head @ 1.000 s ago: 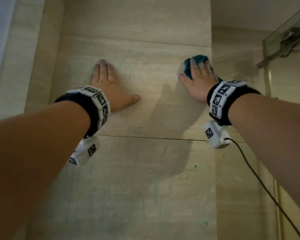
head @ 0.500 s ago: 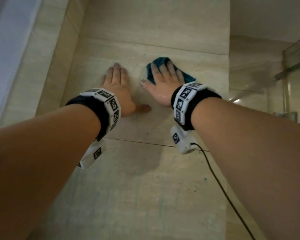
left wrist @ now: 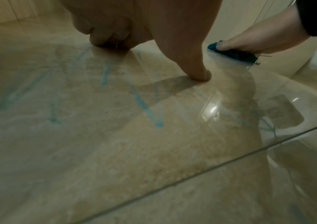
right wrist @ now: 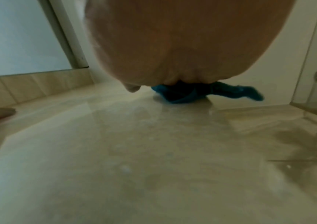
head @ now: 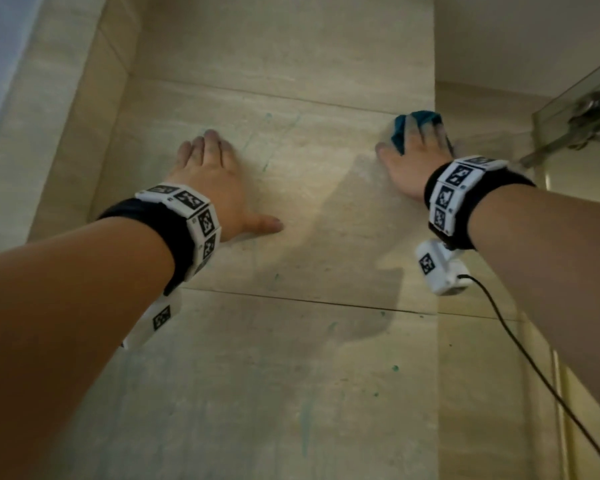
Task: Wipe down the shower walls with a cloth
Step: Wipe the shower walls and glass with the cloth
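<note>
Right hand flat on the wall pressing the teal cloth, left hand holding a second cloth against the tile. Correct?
Not quite. The left hand holds no cloth: it rests bare on the tiled wall, fingers and thumb touching the tile, as the left wrist view shows. The rest stands: the right hand presses the teal cloth on the wall.

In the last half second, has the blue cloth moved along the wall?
Yes. The cloth under the right hand has swept right, away from the braced left hand, and now sits at the wall's right-hand corner edge.
</note>
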Demonstrator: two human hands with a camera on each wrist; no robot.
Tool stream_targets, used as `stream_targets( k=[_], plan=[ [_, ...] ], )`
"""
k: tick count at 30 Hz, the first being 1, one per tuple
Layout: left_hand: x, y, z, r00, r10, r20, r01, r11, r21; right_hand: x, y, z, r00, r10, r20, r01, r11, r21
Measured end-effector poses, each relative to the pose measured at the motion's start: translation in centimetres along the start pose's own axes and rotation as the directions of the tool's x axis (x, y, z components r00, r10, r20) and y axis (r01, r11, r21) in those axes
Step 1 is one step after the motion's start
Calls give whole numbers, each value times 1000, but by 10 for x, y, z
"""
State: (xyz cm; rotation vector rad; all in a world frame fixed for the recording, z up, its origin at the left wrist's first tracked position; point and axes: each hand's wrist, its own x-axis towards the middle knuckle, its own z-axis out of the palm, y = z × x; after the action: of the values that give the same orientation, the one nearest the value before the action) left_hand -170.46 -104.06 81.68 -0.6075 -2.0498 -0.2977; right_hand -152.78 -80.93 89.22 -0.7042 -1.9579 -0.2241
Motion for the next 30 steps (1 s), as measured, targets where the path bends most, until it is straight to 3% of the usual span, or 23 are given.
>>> stream_targets(
  k=[2, 8, 11, 14, 22, 30],
  plan=[
    [-1, -1, 2, 1000, 10, -20, -10, 1000, -15, 2, -19, 2, 999, 25, -20, -24, 1000, 8],
    [-4, -3, 11, 997, 28, -71, -35, 994, -103, 2, -104, 10, 983, -182, -1, 182, 982, -49],
    [-7, -7, 15, 994, 31, -106, -46, 989, -139, 1, -121, 13, 974, -227, 5, 227, 972, -58],
    [-7, -8, 17, 993, 39, -115, -56, 988, -144, 6, -104, 12, 973, -232, 4, 232, 971, -48],
    [-9, -13, 21, 989, 67, -131, -85, 987, -137, 17, -25, -3, 997, -67, -45, 68, 998, 16],
    [-9, -14, 21, 989, 80, -123, -100, 981, -164, 15, -23, 2, 996, 18, -93, -14, 999, 41]
  ],
)
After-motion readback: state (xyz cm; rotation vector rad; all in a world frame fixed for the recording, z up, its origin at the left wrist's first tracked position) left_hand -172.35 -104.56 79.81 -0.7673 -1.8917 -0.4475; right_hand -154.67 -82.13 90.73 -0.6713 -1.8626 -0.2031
